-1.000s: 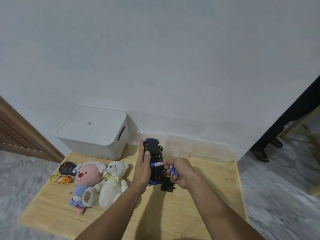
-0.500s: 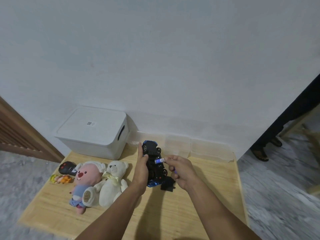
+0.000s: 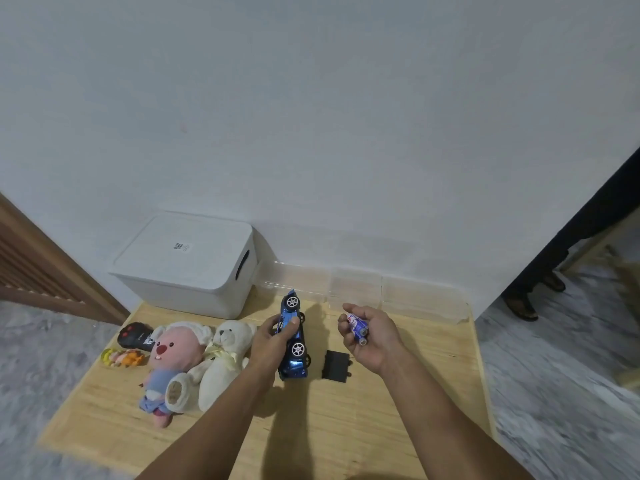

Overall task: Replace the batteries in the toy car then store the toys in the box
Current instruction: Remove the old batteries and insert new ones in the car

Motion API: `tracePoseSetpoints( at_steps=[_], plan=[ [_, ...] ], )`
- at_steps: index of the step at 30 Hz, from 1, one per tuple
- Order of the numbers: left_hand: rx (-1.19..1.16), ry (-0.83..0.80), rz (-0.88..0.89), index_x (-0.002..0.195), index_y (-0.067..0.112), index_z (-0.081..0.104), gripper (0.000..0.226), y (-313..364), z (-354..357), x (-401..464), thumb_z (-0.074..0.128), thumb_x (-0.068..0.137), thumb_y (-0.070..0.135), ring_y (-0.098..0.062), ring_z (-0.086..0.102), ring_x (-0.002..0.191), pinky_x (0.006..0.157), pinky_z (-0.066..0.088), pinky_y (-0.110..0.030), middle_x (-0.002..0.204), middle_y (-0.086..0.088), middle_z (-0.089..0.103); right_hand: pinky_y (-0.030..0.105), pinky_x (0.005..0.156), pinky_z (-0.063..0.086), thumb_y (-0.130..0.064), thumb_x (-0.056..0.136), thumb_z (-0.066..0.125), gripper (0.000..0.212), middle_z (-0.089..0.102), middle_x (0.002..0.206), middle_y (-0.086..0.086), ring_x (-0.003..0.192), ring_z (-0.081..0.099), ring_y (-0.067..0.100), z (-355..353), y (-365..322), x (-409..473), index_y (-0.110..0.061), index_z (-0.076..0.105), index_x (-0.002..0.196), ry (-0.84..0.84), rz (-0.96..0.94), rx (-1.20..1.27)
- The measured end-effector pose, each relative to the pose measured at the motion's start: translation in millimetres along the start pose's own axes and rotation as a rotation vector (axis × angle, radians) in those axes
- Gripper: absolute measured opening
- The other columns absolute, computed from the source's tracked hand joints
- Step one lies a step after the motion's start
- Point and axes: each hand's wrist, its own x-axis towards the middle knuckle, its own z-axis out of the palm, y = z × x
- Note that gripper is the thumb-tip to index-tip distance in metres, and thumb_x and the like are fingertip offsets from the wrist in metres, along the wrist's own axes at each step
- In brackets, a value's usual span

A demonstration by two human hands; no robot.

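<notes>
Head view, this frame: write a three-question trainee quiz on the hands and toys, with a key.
1. True or false: the storage box has its lid on.
2. Which hand grips the blue toy car? A left hand B right hand C neither
3. Fill in: the right hand holds the ____, while the black battery cover lies on the wooden table.

Key: 1 true. 2 A. 3 batteries.
</notes>
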Motion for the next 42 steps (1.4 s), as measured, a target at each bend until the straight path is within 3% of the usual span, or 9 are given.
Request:
tracePoseSetpoints(
  at_steps=[3,6,10,18,26,30,35,39,42],
  plan=[
    [0.246,0.063,0.126,0.122,0.018,0.052,0.043,-5,1,-1,0.072,0.086,0.029,-0.012,0.065,0.077,0.058,0.050,-0.020,0.089,0.003,0.062,0.019,0.039,0.040,-0.005,0.091,0.043,0.023,0.058,0.077,0.013,0.053,0.053,0.016,-5,-3,0,-0.002,0.060,0.107,0.050,-0.029,-0.018],
    [0.585,0.140,0.281,0.126,0.018,0.056,0.056,-19,2,5,0.075,0.079,0.041,-0.022,0.061,0.099,0.079,0.053,-0.031,0.098,0.000,0.059,0.019,0.040,0.040,-0.003,0.091,0.043,0.024,0.058,0.078,0.014,0.053,0.051,0.016,-11,-5,0,0.000,0.060,0.108,0.091,-0.057,-0.014],
    [1.016,0.218,0.229,0.139,0.023,0.042,0.070,-25,13,7,0.063,0.082,0.057,-0.026,0.038,0.125,0.089,0.045,-0.040,0.127,-0.009,0.046,0.021,0.040,0.043,-0.002,0.092,0.044,0.025,0.059,0.083,0.015,0.055,0.052,0.016,-20,-8,1,0.000,0.062,0.109,0.133,-0.074,-0.002],
    [1.433,0.219,0.258,0.139,0.023,0.035,0.065,-29,32,12,0.055,0.087,0.056,-0.024,0.038,0.122,0.090,0.048,-0.040,0.131,-0.006,0.039,0.026,0.051,0.050,0.003,0.093,0.044,0.025,0.066,0.099,0.016,0.064,0.059,0.016,-31,-18,0,-0.003,0.065,0.104,0.204,-0.102,-0.052],
    [1.368,0.299,0.361,0.132,0.021,0.042,0.063,-25,41,11,0.043,0.086,0.063,-0.024,0.041,0.116,0.095,0.037,-0.037,0.126,-0.005,0.045,0.025,0.052,0.049,0.001,0.096,0.044,0.026,0.066,0.106,0.014,0.069,0.059,0.014,-33,-18,14,-0.008,0.065,0.109,0.296,-0.082,-0.158],
    [1.262,0.211,0.504,0.137,0.023,0.043,0.053,-13,54,18,0.050,0.090,0.046,-0.020,0.037,0.119,0.100,0.032,-0.033,0.132,-0.002,0.044,0.023,0.050,0.048,0.001,0.094,0.046,0.026,0.065,0.102,0.014,0.065,0.058,0.014,-26,-18,17,-0.006,0.063,0.113,0.291,-0.067,-0.150],
    [0.944,0.060,0.528,0.130,0.012,0.057,0.044,4,77,27,0.060,0.088,0.024,-0.023,0.046,0.117,0.099,0.039,-0.035,0.126,-0.007,0.057,0.023,0.045,0.048,-0.003,0.094,0.050,0.021,0.064,0.089,0.012,0.060,0.057,0.014,-22,-21,20,-0.004,0.060,0.112,0.310,-0.089,-0.124],
    [0.813,-0.016,0.470,0.125,0.010,0.060,0.037,14,93,29,0.065,0.089,0.016,-0.016,0.057,0.101,0.081,0.050,-0.025,0.116,-0.005,0.062,0.023,0.046,0.047,-0.008,0.093,0.056,0.015,0.063,0.083,0.011,0.058,0.056,0.014,-28,-27,22,-0.002,0.062,0.105,0.370,-0.111,-0.135],
    [0.766,-0.053,0.437,0.124,0.009,0.060,0.036,19,105,31,0.066,0.089,0.018,-0.014,0.059,0.093,0.071,0.046,-0.018,0.113,-0.005,0.064,0.021,0.044,0.047,-0.009,0.092,0.058,0.013,0.062,0.078,0.010,0.057,0.056,0.014,-36,-31,24,-0.003,0.063,0.103,0.398,-0.117,-0.094]
  ],
)
